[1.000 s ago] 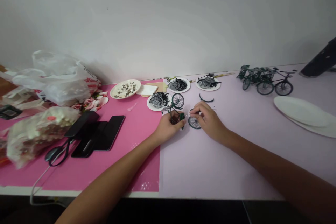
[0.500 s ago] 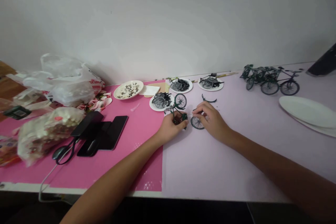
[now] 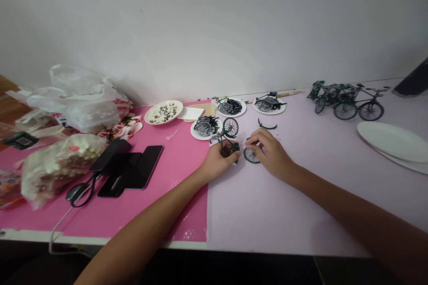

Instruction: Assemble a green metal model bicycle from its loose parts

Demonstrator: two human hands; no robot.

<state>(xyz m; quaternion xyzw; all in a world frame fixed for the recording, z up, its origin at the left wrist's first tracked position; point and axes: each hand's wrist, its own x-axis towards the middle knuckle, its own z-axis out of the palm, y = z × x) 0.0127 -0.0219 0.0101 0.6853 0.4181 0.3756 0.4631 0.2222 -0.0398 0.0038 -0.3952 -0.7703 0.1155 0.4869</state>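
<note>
My left hand (image 3: 219, 160) grips a dark green toy bicycle frame (image 3: 235, 147), its fingers wrapped round it. One grey-spoked wheel (image 3: 230, 127) is on the frame, pointing away from me. Close by on the right, my right hand (image 3: 267, 151) has thumb and fingertips pinched together; whatever is between them looks thin and pale, too small to name. Under that hand lies a loose wheel (image 3: 250, 155), partly covered by the fingers. A curved dark green piece (image 3: 267, 124) rests on the lilac sheet just beyond.
Plates of wheels (image 3: 203, 128), black parts (image 3: 235, 107) and mixed parts (image 3: 270, 103) stand behind my hands. A dish of small bits (image 3: 163, 112) is further left. Several assembled toy bicycles (image 3: 346, 102) and white plates (image 3: 394, 140) are right. Phones (image 3: 149, 167) and plastic bags (image 3: 87, 102) occupy the left.
Both hands keep nearly the same pose, the left still on the bicycle frame, the right still pinched. The whole view has shifted very slightly.
</note>
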